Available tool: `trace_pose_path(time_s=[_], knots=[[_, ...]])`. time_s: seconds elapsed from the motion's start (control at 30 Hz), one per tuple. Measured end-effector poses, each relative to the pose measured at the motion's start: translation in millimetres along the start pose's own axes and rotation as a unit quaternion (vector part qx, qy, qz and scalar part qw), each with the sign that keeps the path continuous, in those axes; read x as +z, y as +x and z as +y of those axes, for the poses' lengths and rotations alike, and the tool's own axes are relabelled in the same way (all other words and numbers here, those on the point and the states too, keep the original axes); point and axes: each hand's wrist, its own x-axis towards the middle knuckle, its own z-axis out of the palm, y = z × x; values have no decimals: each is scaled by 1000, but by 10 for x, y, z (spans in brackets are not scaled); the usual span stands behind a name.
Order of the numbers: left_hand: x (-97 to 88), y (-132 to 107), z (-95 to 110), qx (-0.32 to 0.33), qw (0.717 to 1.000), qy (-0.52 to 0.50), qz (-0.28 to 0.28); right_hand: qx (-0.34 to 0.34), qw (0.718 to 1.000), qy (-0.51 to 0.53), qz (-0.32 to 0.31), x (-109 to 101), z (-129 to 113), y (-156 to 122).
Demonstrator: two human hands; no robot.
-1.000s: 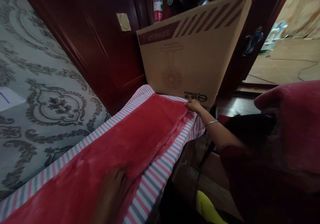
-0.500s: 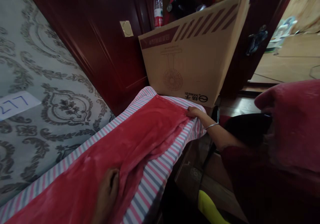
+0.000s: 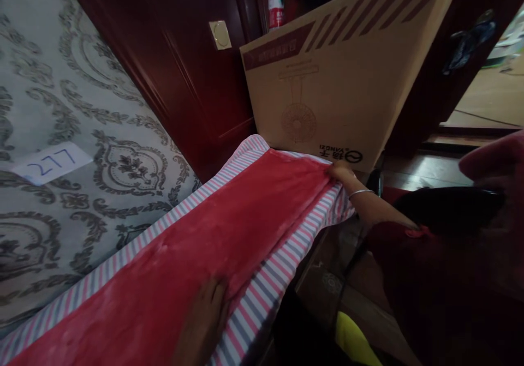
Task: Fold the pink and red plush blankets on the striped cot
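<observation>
- A long, folded strip of red plush cloth (image 3: 229, 224) runs from the lower left of the frame to the centre, its pile mottled with paler patches; it lies mostly flat, with a layered fold along its right edge and small creases fanning from its far right corner.
- Beneath it, a white cloth with pink and grey stripes (image 3: 262, 295) shows along both sides and at the far end.
- The left hand (image 3: 204, 322), at bottom centre, rests back upward on the plush near its right edge, fingers slightly bent and close together; whether it grips the fabric, I cannot tell.
- The right hand (image 3: 343, 174), right of centre, with a silver-coloured bangle (image 3: 361, 192) at the wrist, has its fingers closed on the plush's far right corner.
- A large brown cardboard box (image 3: 347, 88) stands at upper centre beyond the striped cloth, printed with maroon bars, a fan drawing and upside-down "YANGZI" lettering; its contents are hidden.
- A clear plastic bottle with a red-and-white label (image 3: 276, 3) rises by the box's upper left edge, its top cut off by the frame.
</observation>
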Motion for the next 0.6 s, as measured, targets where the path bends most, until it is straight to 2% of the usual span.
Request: trace_pose_path(time_s=[0.13, 0.37, 0.43, 0.6], knots=[[-73, 41, 20, -3, 1000, -7, -1, 5, 1000, 22, -1, 8, 54, 15], [-139, 90, 58, -11, 998, -17, -61, 1, 997, 71, 11, -35, 239, -84], [-184, 70, 108, -36, 994, -11, -98, -14, 997, 66, 26, -16, 287, -122], [-429, -68, 243, -159, 969, -25, -186, -82, 994, 47, 49, 78, 343, -161]])
